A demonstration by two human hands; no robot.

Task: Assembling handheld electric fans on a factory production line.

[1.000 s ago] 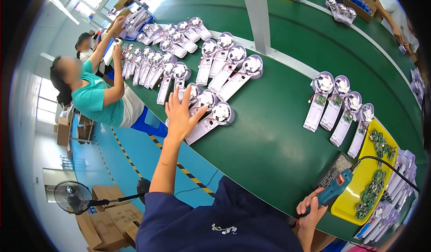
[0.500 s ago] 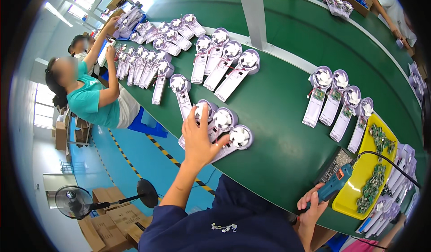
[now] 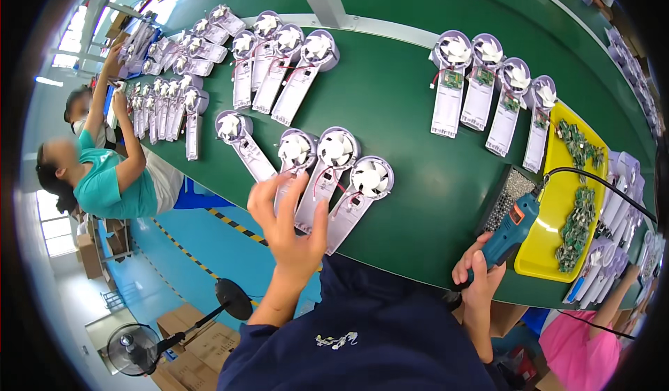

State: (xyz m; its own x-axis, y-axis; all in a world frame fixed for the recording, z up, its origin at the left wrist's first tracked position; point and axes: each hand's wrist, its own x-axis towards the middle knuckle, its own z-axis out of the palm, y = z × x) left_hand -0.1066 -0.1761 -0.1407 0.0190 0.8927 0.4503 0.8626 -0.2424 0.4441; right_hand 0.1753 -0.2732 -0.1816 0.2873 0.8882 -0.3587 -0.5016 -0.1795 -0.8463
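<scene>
My left hand (image 3: 291, 241) hovers with its fingers apart over the handle ends of several handheld fan housings near the table edge. Whether its fingertips touch them I cannot tell. Closest are a left housing (image 3: 295, 152), a middle housing (image 3: 337, 150) and a right housing (image 3: 369, 182), each with a white impeller, a lavender ring and red wires. One more housing (image 3: 240, 136) lies slanted to their left. In my right hand (image 3: 479, 272) is a teal electric screwdriver (image 3: 512, 229), its tip pointing up and away, beside a metal tray of small screws (image 3: 514, 194).
A yellow tray (image 3: 540, 251) of green circuit boards (image 3: 577, 231) stands at the right. Housings fitted with boards (image 3: 451, 88) lie behind it; more housings (image 3: 306, 77) fill the back left. A metal post (image 3: 319, 1) rises from the table. Co-workers sit left and right.
The view has turned, so the table's things sit farther left and higher. My left hand has drawn back from the fan heads toward the handles. My right hand still grips the screwdriver.
</scene>
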